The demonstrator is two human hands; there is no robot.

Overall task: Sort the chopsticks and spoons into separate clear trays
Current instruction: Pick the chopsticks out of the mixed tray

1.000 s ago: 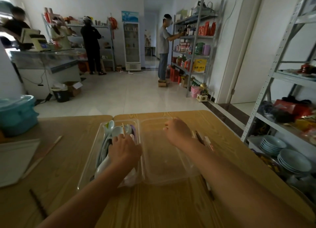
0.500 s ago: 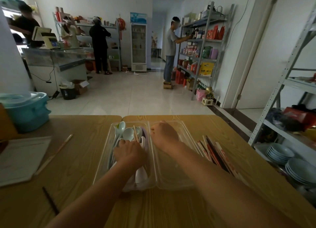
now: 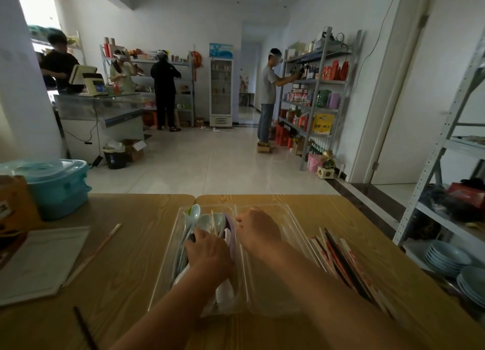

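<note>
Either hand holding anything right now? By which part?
Cannot be told. The left hand curls its fingers into the spoons in the left tray, grip hidden. The right hand, over the right tray, hides its fingers too.

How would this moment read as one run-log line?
left grip: in left tray among spoons | right grip: over right tray | chopsticks: piled on table beside right tray | held: unclear

I can read no text with certainty from here. The yellow package (image 3: 322, 124) on the metal shelf (image 3: 331, 81) carries dark characters, but they are too blurred for me. The paper sleeves of the chopsticks (image 3: 341, 258) show red print, which is too small to read.
</note>
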